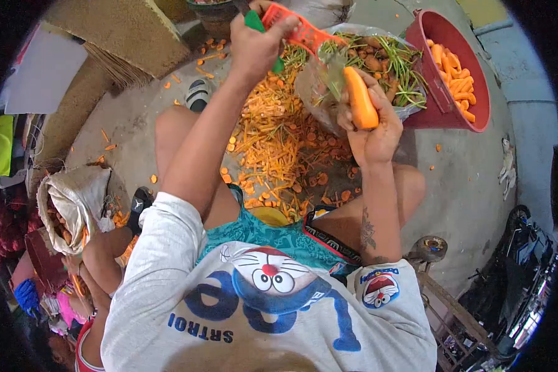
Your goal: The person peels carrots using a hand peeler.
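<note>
My left hand [254, 46] is closed round a tool with a green part [254, 22] and a long orange-red perforated part [301, 31], which reaches toward the right. Its exact kind is hard to make out. My right hand [378, 124] grips a thick, smooth orange carrot [361, 102], tilted with its upper end near the tool. Behind that hand, a clear plastic bag [319, 93] holds unpeeled carrots with green stems [409, 74]. Orange peelings and cut pieces [266, 142] are heaped on the floor between my legs.
A red bucket [483, 105] of peeled carrots lies tipped at the upper right. At left stands a white sack [84, 192], with another person's bent leg and arm [102, 263] beside it. A metal frame [452, 316] is at lower right. A dark container [214, 15] stands at the top.
</note>
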Motion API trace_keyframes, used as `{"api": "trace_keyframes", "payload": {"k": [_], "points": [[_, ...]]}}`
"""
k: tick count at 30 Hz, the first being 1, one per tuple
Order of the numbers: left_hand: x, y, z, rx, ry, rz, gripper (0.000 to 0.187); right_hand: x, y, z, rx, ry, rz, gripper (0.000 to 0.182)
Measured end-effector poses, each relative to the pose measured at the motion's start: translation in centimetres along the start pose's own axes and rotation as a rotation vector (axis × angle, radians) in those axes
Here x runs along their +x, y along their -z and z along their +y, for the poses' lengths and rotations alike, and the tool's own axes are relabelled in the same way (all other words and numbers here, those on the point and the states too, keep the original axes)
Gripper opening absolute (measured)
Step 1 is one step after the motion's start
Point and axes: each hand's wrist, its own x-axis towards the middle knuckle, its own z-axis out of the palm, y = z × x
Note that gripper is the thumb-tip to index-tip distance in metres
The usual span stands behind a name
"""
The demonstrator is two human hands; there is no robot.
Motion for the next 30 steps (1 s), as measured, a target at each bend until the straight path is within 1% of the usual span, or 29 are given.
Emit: {"api": "trace_keyframes", "payload": {"k": [1,2,3,4,5,6,7,8,10,11,12,13,14,15,16,17,18,19,20,21,22,23,24,25,26,28,29,30], "points": [[-1.3,-1.0,1.5,0.004,0.04,-0.022,0.021,0.4,-0.7,-0.1,-0.003,0.008,-0.007,0.051],[-2.7,-1.8,1.8,-0.02,0.025,-0.101,0.021,0.7,-2.0,0.0,-0.105,0.081,0.16,0.048],[-4.0,-2.7,2.9,0.068,-0.171,-0.22,0.021,0.8,-2.8,0.1,-0.205,0.15,0.334,0.045],[-4.6,-3.2,3.6,0.155,-0.367,-0.336,0.021,0.8,-3.1,-0.1,-0.207,0.151,0.339,0.045],[-4.2,-3.2,3.0,0.151,-0.361,-0.335,0.021,0.7,-3.2,-0.2,-0.255,0.184,0.29,0.045],[-3.5,-3.0,2.0,0.11,-0.283,-0.253,0.02,0.4,-3.2,0.0,-0.3,0.211,0.243,0.044],[-2.9,-2.5,1.2,0.072,-0.205,-0.169,0.02,0.1,-2.7,0.0,-0.242,0.147,0.184,0.043],[-2.0,-1.8,0.7,0.076,-0.204,-0.165,0.02,0.0,-2.1,-0.1,-0.239,0.144,0.181,0.043],[-0.2,-0.4,0.8,0.0,-0.117,-0.079,0.019,0.1,-1.5,0.0,-0.123,0.013,0.066,0.046],[-1.1,-0.6,1.8,-0.007,0.07,-0.025,0.023,0.3,-1.4,0.0,-0.124,0.019,0.059,0.046],[-1.7,-1.2,1.0,0.032,-0.029,-0.07,0.022,0.4,-1.3,-0.1,-0.126,0.027,0.111,0.047],[-3.2,-2.5,1.8,-0.039,-0.039,-0.128,0.02,0.4,-1.3,-0.2,-0.127,0.034,0.169,0.047],[-4.7,-3.5,2.5,-0.111,-0.044,-0.185,0.019,0.5,-2.1,-0.4,-0.13,0.037,0.171,0.047],[-4.6,-3.6,2.5,-0.115,-0.042,-0.183,0.019,0.8,-3.2,-0.3,-0.159,0.091,0.263,0.043],[-4.4,-3.6,2.6,-0.07,-0.114,-0.23,0.018,0.9,-3.8,-0.2,-0.187,0.14,0.356,0.038],[-4.3,-3.4,2.6,-0.024,-0.183,-0.276,0.017,0.5,-3.5,0.0,-0.187,0.131,0.362,0.038],[-3.8,-2.8,2.3,-0.022,-0.175,-0.275,0.017,0.2,-3.3,0.1,-0.208,0.1,0.298,0.041],[-2.4,-1.7,1.9,0.001,-0.114,-0.163,0.018,0.1,-3.1,0.0,-0.228,0.077,0.228,0.043],[-1.0,-0.8,1.5,0.024,-0.059,-0.052,0.018,0.0,-2.6,-0.1,-0.226,0.081,0.223,0.043],[-0.1,-0.3,1.0,0.068,-0.175,-0.027,0.018,-0.1,-1.7,-0.1,-0.179,0.033,0.154,0.043],[-0.5,-0.5,0.7,0.069,-0.183,-0.028,0.018,0.0,-1.4,-0.2,-0.133,-0.014,0.086,0.042],[-1.2,-1.1,0.8,0.021,-0.171,-0.047,0.018,0.2,-1.5,-0.3,-0.136,-0.009,0.08,0.042],[-2.1,-1.8,0.9,-0.028,-0.156,-0.068,0.018,0.4,-1.8,-0.2,-0.148,0.042,0.221,0.042],[-4.3,-2.5,2.8,0.154,-0.016,-0.126,0.02,0.5,-1.9,0.0,-0.157,0.091,0.368,0.042],[-4.5,-3.0,3.1,0.151,-0.013,-0.13,0.02,0.6,-2.3,0.0,-0.158,0.093,0.374,0.042],[-5.0,-3.5,3.1,0.014,-0.203,-0.309,0.022,0.7,-2.9,-0.1,-0.225,0.124,0.357,0.043],[-3.6,-2.8,2.3,0.12,-0.322,-0.236,0.022,0.2,-2.2,0.0,-0.225,0.116,0.364,0.043],[-2.4,-1.7,1.6,0.123,-0.319,-0.233,0.022,-0.2,-1.2,-0.1,-0.181,0.067,0.234,0.043]]}}
